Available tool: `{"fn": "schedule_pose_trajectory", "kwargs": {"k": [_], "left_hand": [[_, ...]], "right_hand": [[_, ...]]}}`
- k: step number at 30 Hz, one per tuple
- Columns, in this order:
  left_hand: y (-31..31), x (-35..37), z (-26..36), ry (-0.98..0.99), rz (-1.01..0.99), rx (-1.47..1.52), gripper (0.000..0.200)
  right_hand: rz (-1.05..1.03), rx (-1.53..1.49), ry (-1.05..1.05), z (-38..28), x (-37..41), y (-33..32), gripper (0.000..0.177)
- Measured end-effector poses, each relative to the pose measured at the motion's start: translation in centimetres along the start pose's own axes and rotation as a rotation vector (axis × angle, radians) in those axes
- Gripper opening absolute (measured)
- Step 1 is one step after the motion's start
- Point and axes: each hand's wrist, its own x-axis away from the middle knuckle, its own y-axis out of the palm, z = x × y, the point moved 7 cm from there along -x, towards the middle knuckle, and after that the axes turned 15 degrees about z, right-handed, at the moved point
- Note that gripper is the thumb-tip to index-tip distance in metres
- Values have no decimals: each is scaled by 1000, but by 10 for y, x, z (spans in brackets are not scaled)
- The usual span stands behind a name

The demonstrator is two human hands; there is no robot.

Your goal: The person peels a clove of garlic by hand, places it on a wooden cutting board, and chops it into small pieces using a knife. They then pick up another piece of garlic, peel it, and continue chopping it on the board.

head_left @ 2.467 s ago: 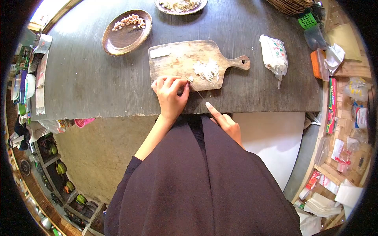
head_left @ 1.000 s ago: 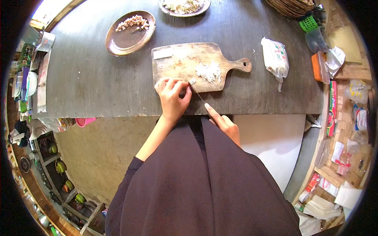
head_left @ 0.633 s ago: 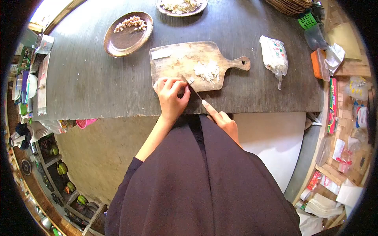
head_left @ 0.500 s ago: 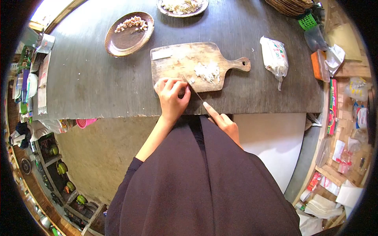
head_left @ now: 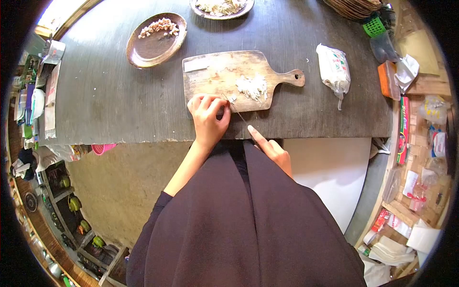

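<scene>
My right hand (head_left: 273, 150) is wrapped round the handle of a knife (head_left: 240, 115), its thin blade angled up and left onto the cutting board (head_left: 210, 79). At the board's front left edge, my left hand (head_left: 208, 115) has its fingers curled and pressed down beside the blade. Whatever lies under those fingertips is hidden. A small pale piece (head_left: 233, 99) sits by the knife tip. Farther right on the wooden board lies a little heap of chopped whitish pieces (head_left: 252, 87). A pale flat strip (head_left: 196, 65) rests near the board's far left corner.
A brown plate (head_left: 150, 51) with small pinkish-brown pieces stands beyond the board to the left. Behind it is another plate (head_left: 221, 18) of pale shreds. To the right lies a white plastic packet (head_left: 333, 69). The dark table's front edge (head_left: 119, 141) runs near my body.
Both hands stay in nearly the same place. The knife blade has shifted slightly beside my left fingertips.
</scene>
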Motion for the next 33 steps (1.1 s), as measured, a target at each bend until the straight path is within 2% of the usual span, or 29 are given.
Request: {"fn": "schedule_pose_trajectory", "kwargs": {"k": [10,13,15,22,28,31,33], "left_hand": [[7,-6,-6,10,-22,39,19],[6,-7,-6,12,-27,42,19],[7,-6,-5,13,-32,44,19],[4,-8,-5,31,-32,60,19],[5,-7,-5,29,-34,68,19],[4,-8,-4,30,-35,66,20],[4,-8,-4,32,-38,61,20]], "right_hand": [[-17,-22,10,-2,-9,0,53],[-84,46,43,3,-10,7,53],[-79,52,-42,7,-9,18,53],[2,16,-7,5,-6,9,54],[-89,48,45,2,-7,7,54],[-84,53,-18,-5,-12,8,54],[-132,56,39,-11,-18,5,56]]}}
